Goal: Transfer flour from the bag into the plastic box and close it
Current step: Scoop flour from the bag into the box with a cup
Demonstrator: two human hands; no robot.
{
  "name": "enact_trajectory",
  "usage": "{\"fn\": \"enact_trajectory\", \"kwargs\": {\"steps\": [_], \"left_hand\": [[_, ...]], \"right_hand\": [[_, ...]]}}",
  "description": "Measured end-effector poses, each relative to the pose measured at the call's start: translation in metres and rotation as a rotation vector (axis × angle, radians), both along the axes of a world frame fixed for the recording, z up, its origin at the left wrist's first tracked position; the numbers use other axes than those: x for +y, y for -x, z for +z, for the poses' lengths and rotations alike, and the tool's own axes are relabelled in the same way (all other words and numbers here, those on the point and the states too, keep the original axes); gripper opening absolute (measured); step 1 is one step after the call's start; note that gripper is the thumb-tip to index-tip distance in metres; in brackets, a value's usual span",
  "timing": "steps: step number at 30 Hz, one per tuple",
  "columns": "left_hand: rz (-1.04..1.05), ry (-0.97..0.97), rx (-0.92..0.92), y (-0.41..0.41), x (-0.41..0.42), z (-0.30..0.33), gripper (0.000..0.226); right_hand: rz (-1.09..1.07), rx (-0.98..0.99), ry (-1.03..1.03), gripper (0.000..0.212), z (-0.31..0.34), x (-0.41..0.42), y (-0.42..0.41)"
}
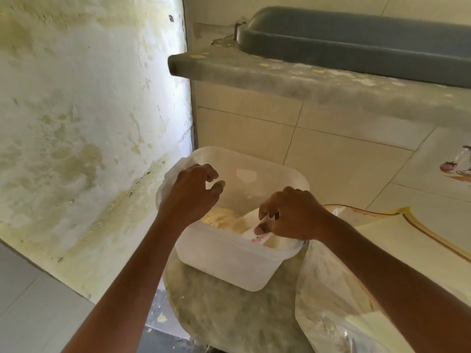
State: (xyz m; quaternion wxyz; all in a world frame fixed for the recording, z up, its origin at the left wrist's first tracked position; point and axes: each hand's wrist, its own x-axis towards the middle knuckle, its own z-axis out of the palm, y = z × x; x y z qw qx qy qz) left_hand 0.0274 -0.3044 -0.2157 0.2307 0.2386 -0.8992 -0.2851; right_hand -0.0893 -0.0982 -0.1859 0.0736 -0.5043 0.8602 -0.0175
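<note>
A translucent white plastic box (229, 258) stands open on a round mottled stool top (216, 307). Pale yellow flour (224, 219) lies in its bottom. My right hand (293, 215) reaches into the box's right side and grips a small white scoop (254, 234) with pink marks, its mouth down towards the flour. My left hand (191, 192) hovers at the box's left rim with fingers loosely curled and nothing in them. The clear plastic flour bag (331, 289) sits at the box's right, partly under my right forearm. No lid is visible.
A stained wall (76, 123) stands close on the left. Behind the box, a tiled cabinet carries a grey stone counter (280, 72) with a grey basin (356, 36) on it. A cream mat (407, 238) lies at the right.
</note>
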Motion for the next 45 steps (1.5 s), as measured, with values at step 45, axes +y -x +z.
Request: {"fn": "enact_trajectory", "kwargs": {"steps": [45], "left_hand": [[-0.649, 0.032, -0.093, 0.059, 0.170, 0.017, 0.014]], "right_hand": [[0.020, -0.165, 0.730, 0.029, 0.004, 0.254, 0.036]]}}
